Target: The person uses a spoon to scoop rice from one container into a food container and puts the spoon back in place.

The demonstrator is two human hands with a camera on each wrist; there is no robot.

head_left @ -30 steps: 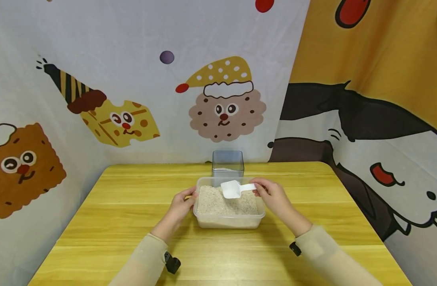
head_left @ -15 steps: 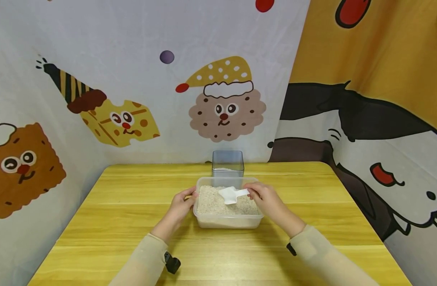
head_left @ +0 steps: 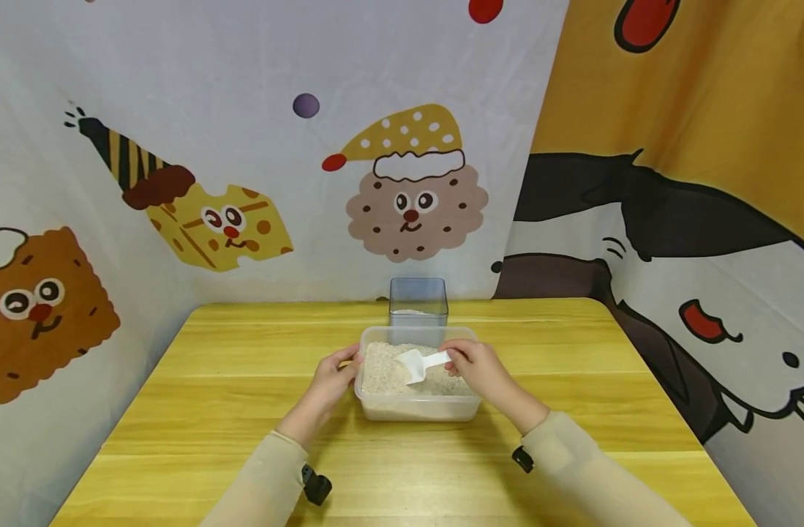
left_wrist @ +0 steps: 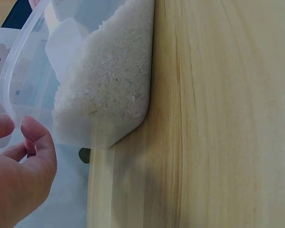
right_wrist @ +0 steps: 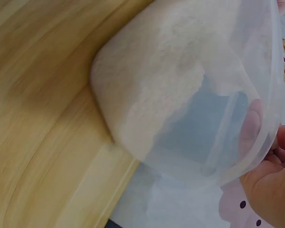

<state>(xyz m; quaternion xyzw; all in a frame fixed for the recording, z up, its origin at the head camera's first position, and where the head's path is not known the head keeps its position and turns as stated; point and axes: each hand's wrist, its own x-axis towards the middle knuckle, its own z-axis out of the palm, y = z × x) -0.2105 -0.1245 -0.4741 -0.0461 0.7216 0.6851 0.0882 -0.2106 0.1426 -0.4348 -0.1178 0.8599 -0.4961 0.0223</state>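
The right hand [head_left: 483, 372] pinches the end of the white scoop [head_left: 414, 365] between thumb and fingers, so a firm hold is worth keeping: gripped that far back, a loaded bowl would likely twist. The scoop sits over the middle of the clear tub [head_left: 418, 400], handle towards two o'clock and lip towards eight, over the rice [head_left: 380, 366]; through the cloudy wall I can't be sure whether the lip touches the grains. A good stroke would probably enter lip first at a shallow slant, then level the bowl before lifting, to limit spilling. At the tub's nine o'clock, the left hand [head_left: 331, 378] pinches the rim, which should brace it against the scoop's push. Beyond, at twelve o'clock on the table [head_left: 243, 410], stands a bluish container [head_left: 418, 293], far enough back that a low, short stroke should avoid it.
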